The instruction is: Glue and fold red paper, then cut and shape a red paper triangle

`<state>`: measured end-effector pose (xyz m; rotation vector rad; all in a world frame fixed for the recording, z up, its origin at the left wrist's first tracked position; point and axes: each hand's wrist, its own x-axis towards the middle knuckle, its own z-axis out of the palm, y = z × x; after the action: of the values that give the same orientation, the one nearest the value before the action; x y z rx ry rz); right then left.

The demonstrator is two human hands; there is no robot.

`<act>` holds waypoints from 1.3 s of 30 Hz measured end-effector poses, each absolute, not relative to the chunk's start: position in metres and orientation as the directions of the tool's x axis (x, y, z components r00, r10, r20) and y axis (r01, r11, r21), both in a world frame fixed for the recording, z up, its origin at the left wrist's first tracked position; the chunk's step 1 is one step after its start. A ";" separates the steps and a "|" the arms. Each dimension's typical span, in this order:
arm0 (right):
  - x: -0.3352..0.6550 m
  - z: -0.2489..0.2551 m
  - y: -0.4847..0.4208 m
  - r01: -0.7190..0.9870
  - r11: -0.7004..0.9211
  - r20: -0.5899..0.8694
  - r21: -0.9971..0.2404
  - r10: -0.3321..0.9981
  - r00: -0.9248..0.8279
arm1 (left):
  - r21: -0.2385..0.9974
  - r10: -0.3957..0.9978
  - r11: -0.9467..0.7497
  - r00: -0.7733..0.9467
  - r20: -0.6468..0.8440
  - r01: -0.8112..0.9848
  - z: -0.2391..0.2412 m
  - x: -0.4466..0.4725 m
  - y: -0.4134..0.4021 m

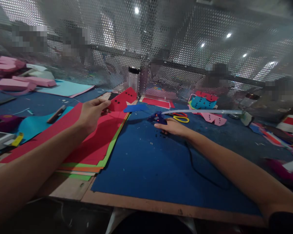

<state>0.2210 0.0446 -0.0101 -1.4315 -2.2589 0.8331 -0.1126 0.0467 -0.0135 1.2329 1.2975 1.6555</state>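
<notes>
As seen from the head camera, risks first. Probably hot at the nozzle, judging by what looks like a lit red dot on the glue gun (157, 117), with the right hand (172, 127) lying right against its rear: could burn a fingertip if slid forward. Could also drip onto the blue mat (141, 162) if left lying flat. Long glue stick (202, 111) jutting from the back, over scissors (182, 118) and paper scraps: could sweep them aside or snap if swung round carelessly. Cord (197, 170) trailing beside the right forearm: could snag and tug the glue gun off line. Red piece (122, 100) pinched at one end only, so could droop or crease.

Now the grips. Left hand (91, 112): pressed together, thumb against fingers, pinching the near end of the red piece just above the sheet stack (95, 146) at the mat's left. Right hand: loosely spread, fingers flat on the mat, touching the glue gun but not closed round it. Glue gun lying on the mat toward the far middle of the bench (70, 190).
</notes>
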 end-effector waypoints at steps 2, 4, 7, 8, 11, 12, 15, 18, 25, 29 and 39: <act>0.221 -0.011 0.045 0.705 0.308 -0.033 -0.639 0.904 -0.426 | 0.963 0.914 -0.266 -0.308 0.263 0.035 -0.014 -0.113 0.047; 0.220 -0.012 0.046 0.701 0.292 -0.045 -0.651 0.907 -0.419 | 0.962 0.914 -0.270 -0.305 0.268 0.036 -0.015 -0.113 0.048; 0.220 -0.012 0.046 0.693 0.271 -0.060 -0.669 0.909 -0.413 | 0.959 0.911 -0.280 -0.306 0.278 0.040 -0.015 -0.113 0.048; 0.220 -0.011 0.046 0.691 0.267 -0.061 -0.672 0.910 -0.410 | 0.958 0.910 -0.282 -0.304 0.281 0.041 -0.015 -0.113 0.049; 0.221 -0.008 0.042 0.683 0.274 -0.040 -0.677 0.913 -0.406 | 0.957 0.912 -0.288 -0.292 0.287 0.043 -0.015 -0.113 0.049; 0.222 -0.007 0.040 0.681 0.281 -0.028 -0.676 0.914 -0.406 | 0.956 0.913 -0.289 -0.287 0.289 0.043 -0.015 -0.113 0.048; 0.228 -0.005 0.031 0.669 0.311 0.017 -0.675 0.913 -0.408 | 0.953 0.914 -0.300 -0.270 0.302 0.049 -0.015 -0.112 0.047; 0.236 -0.003 0.021 0.625 0.342 0.062 -0.701 0.903 -0.424 | 0.948 0.919 -0.314 -0.233 0.319 0.059 -0.014 -0.108 0.042; 0.255 0.011 -0.018 0.480 0.368 0.135 -0.796 0.881 -0.453 | 0.951 0.944 -0.305 -0.116 0.309 0.046 -0.003 -0.077 0.030; 0.266 0.016 -0.052 0.447 0.380 0.197 -0.810 0.894 -0.402 | 0.950 0.950 -0.310 -0.011 0.311 0.030 0.008 -0.043 0.016; 0.276 -0.003 -0.082 0.619 0.665 0.483 -0.417 0.740 -0.469 | 0.946 0.940 -0.313 0.165 0.298 0.077 0.004 0.005 -0.013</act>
<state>0.2757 -0.0821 -0.0027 -1.0444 -2.2325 0.2417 0.0049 -0.0130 0.0041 1.5821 1.0043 1.2642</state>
